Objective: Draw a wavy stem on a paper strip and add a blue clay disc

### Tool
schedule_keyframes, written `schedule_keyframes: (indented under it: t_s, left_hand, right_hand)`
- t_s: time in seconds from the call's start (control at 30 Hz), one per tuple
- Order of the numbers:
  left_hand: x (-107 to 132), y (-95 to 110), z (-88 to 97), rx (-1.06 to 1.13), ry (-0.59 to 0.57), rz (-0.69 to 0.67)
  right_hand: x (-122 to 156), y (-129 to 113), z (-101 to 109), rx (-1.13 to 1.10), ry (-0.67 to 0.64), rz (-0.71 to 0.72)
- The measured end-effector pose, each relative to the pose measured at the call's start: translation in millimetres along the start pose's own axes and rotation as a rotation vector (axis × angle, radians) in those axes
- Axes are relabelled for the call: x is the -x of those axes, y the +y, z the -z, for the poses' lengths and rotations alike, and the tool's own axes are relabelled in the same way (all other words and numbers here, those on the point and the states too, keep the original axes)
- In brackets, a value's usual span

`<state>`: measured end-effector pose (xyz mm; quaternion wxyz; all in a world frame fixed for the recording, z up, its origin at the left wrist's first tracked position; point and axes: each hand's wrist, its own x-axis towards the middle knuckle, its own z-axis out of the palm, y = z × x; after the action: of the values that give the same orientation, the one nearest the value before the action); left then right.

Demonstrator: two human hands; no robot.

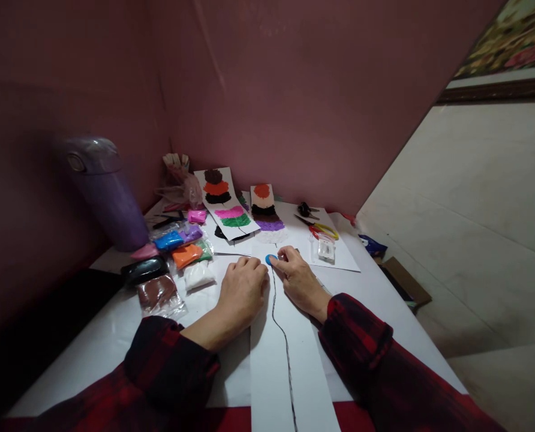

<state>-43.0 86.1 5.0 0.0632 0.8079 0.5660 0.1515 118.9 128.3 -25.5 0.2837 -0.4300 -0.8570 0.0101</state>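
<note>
A long white paper strip (pixel 276 372) lies lengthwise in front of me, with a wavy black line (pixel 282 327) running up it. At its far end sits a small, flattened round piece of blue clay (pixel 269 259). My right hand (pixel 298 277) is over the strip, a fingertip pressing on the blue clay and its other fingers curled in. Close by on the left, my left hand (pixel 244 288) rests at the strip's edge, fingers bent and together. Its fingertips are hidden, so whatever they hold cannot be made out.
Clay packets in several colours, such as an orange packet (pixel 186 255), lie left near a purple bottle (pixel 110 192). Behind the strip are cards with coloured bands (pixel 227 204). Scissors (pixel 319 229) and a small clear box (pixel 326 248) sit right. A pink wall (pixel 271 102) rises behind.
</note>
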Motion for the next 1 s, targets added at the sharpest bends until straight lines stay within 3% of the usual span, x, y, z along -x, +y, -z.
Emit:
schedule_keyframes:
  t_s: [0.23,0.33,0.43,0.47,0.53,0.67,0.8,1.0]
  left_hand:
    - [0.3,1.0,1.4,0.000,-0.002,0.001]
    - [0.7,1.2,2.3,-0.003,-0.009,0.002]
    - [0.4,0.7,2.5,0.012,-0.016,0.001]
    - [0.0,0.5,2.4,0.016,-0.018,0.003]
    - [-0.8,0.2,2.3,0.018,-0.021,0.007]
    - [-1.6,0.8,1.8,0.018,-0.014,0.008]
    - [-1.4,1.8,2.0,0.022,-0.007,0.015]
    - [-1.2,1.4,2.1,0.023,-0.006,0.012]
  right_hand:
    - [1.3,-1.4,-3.0,-0.080,0.068,0.005]
    - [-1.9,2.0,5.4,-0.148,0.265,-0.023]
    - [-5.7,15.4,29.9,-0.096,0.455,-0.239]
    - [-6.0,21.5,40.4,-0.068,0.434,-0.354]
    - [-4.5,33.4,60.7,-0.040,0.164,-0.547]
    - [2.8,43.0,78.7,-0.044,-0.108,-0.572]
    - [6.2,33.3,65.8,-0.002,-0.191,-0.580]
    - [6.4,25.7,54.2,-0.029,-0.168,-0.622]
